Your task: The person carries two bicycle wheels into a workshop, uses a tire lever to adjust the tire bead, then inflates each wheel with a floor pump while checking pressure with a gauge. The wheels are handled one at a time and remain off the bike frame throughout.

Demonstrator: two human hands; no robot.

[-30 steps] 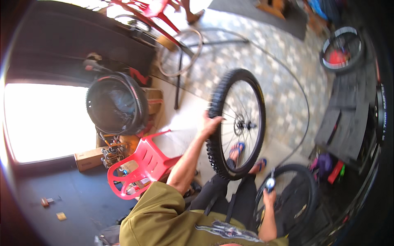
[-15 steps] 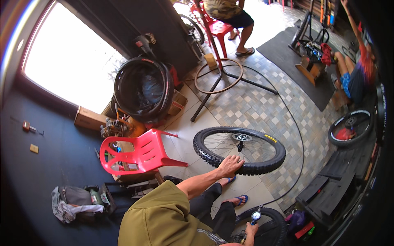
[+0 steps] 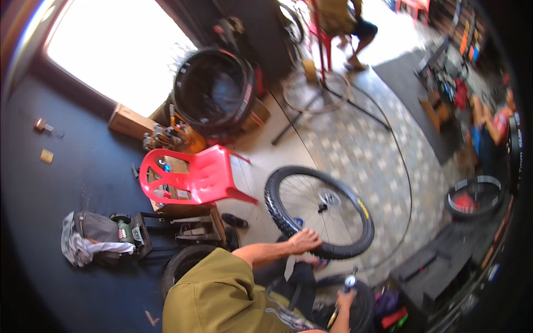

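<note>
A bicycle wheel (image 3: 274,198) with a knobby black tyre and a brake disc at its hub is tilted in front of me. Closed over the near side of its tyre is my left hand (image 3: 305,242). Lower right, my right hand (image 3: 344,301) is wrapped round a tyre inflator with a round dial gauge (image 3: 349,282). Beneath that hand lies another black-tyred wheel (image 3: 363,305), partly covered by my arm. Motion blur softens the finger details.
A red plastic chair (image 3: 208,175) stands left of the wheel. Behind are stacked tyres (image 3: 180,89) and a stand with splayed legs (image 3: 355,114). A black hose (image 3: 408,183) curves over the tiled floor. One person (image 3: 338,22) sits at the back, another (image 3: 491,130) at far right.
The held wheel has tipped more steeply, and my left hand has dropped lower with it. My view has swung, shifting the background to the right. The inflator remains in my right hand.
</note>
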